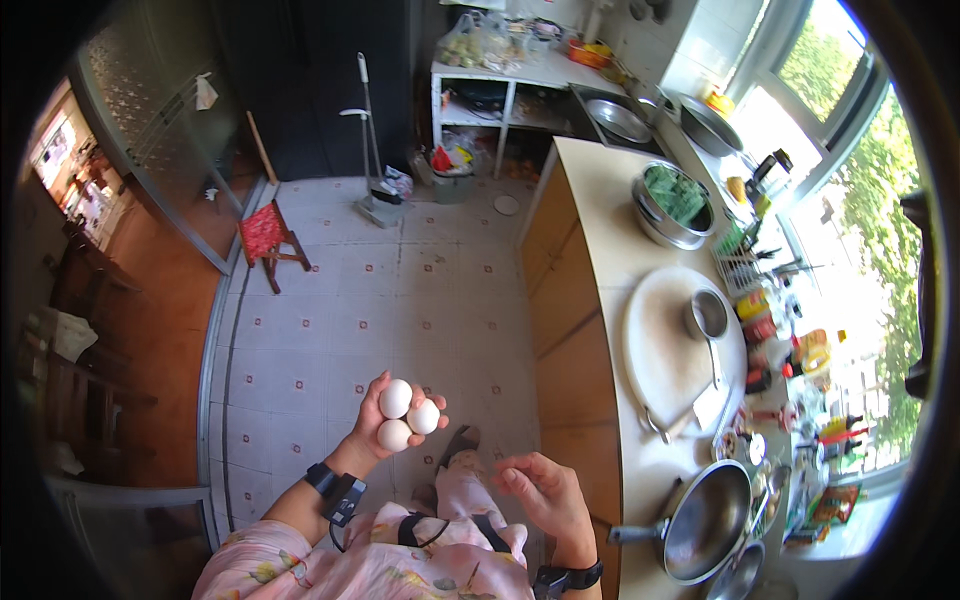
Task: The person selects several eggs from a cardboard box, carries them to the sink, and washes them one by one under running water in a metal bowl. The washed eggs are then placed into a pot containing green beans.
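Three white eggs rest together in my left hand, whose fingers curl round them from beneath, over the tiled floor. My right hand holds nothing; its fingers are bent and apart, close to the cabinet's edge. On the counter to the right lies a round white board bearing a small metal pot with a long handle and what looks like a cleaver. A frying pan sits nearer me, its handle towards the counter's front edge.
Farther along the counter stands a metal bowl with leafy greens. Bottles and jars line the window side. A red folding stool, a dustpan and a bin stand on the floor. A sliding door frame is at left.
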Demonstrator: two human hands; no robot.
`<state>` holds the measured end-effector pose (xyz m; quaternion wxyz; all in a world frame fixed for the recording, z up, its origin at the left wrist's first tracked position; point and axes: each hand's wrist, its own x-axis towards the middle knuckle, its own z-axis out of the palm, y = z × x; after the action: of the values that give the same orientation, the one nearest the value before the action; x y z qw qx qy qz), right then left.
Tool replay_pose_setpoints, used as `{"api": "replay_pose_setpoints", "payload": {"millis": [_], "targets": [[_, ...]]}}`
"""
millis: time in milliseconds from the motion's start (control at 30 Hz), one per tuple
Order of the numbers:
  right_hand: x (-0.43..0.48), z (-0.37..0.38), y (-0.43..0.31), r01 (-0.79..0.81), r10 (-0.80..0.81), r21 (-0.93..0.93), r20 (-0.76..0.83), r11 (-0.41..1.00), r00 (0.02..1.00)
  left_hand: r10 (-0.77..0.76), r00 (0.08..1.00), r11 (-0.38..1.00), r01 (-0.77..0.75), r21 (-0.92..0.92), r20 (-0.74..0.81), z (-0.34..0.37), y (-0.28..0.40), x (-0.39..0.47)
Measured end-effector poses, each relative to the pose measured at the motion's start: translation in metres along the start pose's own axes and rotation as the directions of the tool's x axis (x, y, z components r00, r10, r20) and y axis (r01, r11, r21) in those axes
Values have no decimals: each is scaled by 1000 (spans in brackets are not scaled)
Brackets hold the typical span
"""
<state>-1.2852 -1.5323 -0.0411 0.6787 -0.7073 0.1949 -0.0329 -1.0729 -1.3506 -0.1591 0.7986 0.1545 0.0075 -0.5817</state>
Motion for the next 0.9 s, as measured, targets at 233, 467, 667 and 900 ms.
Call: {"api": "replay_pose_setpoints", "payload": {"millis": [233, 467, 667, 900], "targets": [[140, -31, -25, 21, -34, 75, 183, 997, 983, 269, 913, 962, -267, 51, -308, -15, 86, -12], [269, -41, -54, -13, 18, -17, 300, 1000, 954, 511, 708, 836, -540, 92, -488, -39, 145, -24], [389, -17, -58, -34, 40, -26, 307, 999, 951, 551, 575, 802, -565, 194, -604, -66, 241, -7], [496, 4, -76, -35, 38, -18, 223, 999, 974, 361, 731, 921, -375, 101, -580, -88, 372, 109]]}}
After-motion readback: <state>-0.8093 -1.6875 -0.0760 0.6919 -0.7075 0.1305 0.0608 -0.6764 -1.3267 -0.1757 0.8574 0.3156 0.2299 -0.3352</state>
